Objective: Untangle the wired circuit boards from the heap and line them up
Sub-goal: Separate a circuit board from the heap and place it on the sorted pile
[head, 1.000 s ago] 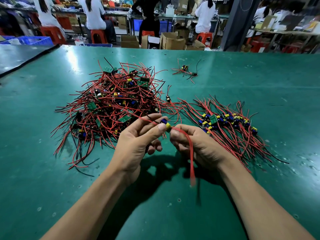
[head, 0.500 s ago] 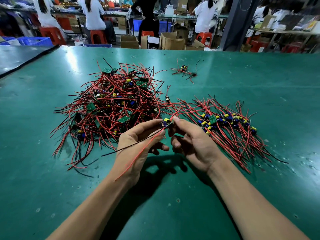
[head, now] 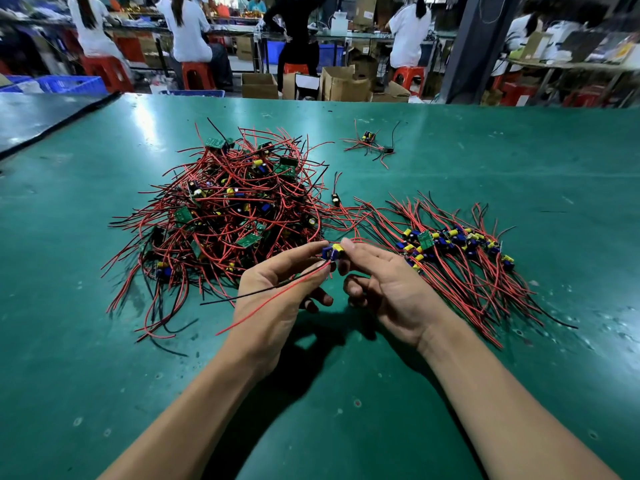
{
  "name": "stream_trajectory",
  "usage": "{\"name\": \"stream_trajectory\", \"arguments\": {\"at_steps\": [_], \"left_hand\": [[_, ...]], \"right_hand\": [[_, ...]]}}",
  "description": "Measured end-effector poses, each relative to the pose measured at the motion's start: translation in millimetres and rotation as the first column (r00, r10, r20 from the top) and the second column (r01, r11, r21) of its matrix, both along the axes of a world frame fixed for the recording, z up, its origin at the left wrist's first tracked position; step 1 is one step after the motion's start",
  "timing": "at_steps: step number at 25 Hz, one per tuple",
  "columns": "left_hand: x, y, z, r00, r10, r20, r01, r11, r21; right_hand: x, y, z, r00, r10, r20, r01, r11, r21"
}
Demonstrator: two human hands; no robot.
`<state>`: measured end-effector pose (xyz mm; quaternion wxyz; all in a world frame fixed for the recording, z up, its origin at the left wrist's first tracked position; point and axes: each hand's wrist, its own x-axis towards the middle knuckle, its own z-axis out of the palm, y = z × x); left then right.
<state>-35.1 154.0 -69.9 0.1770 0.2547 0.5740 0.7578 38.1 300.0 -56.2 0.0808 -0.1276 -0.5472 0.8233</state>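
A tangled heap (head: 228, 216) of small green circuit boards with red and black wires lies left of centre on the green table (head: 519, 161). To its right, a row of boards (head: 457, 244) lies lined up, wires trailing toward me. Between them, both hands hold one small board (head: 331, 251) with blue and yellow parts just above the table. My left hand (head: 277, 292) pinches it from the left; its red and black wires run back over that palm. My right hand (head: 384, 282) pinches it from the right with fingertips.
Two stray wired boards (head: 370, 142) lie farther back, and a single one (head: 335, 197) sits between heap and row. Beyond the far table edge are cardboard boxes (head: 343, 83), red stools and several seated people. A dark mat (head: 38, 116) is at far left.
The held board's red wire, first hanging below my right hand, now trails left across my left palm with the black wire. Both hands rose slightly toward the heap and stay pinched on the board.
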Motion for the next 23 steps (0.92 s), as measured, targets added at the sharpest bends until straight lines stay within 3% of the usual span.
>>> {"name": "stream_trajectory", "arguments": {"at_steps": [6, 10, 13, 20, 23], "left_hand": [[10, -2, 14, 0.946, -0.152, 0.285, 0.132, 0.987, 0.088], [11, -2, 17, 0.879, -0.200, 0.432, 0.206, 0.978, 0.035], [13, -1, 11, 0.886, -0.215, 0.410, 0.253, 0.966, -0.042], [13, -1, 7, 0.892, -0.225, 0.392, 0.275, 0.959, -0.075], [15, 1, 7, 0.909, -0.189, 0.370, 0.241, 0.966, -0.097]], "right_hand": [[1, 5, 0, 0.998, 0.060, 0.006, -0.059, 0.990, -0.129], [2, 4, -2, 0.990, 0.140, 0.006, -0.140, 0.989, -0.052], [4, -2, 0, 0.984, 0.180, 0.013, -0.178, 0.980, -0.090], [1, -1, 0, 0.991, 0.029, 0.131, -0.039, 0.996, 0.076], [0, -2, -2, 0.996, 0.002, 0.091, -0.005, 0.999, 0.034]]}}
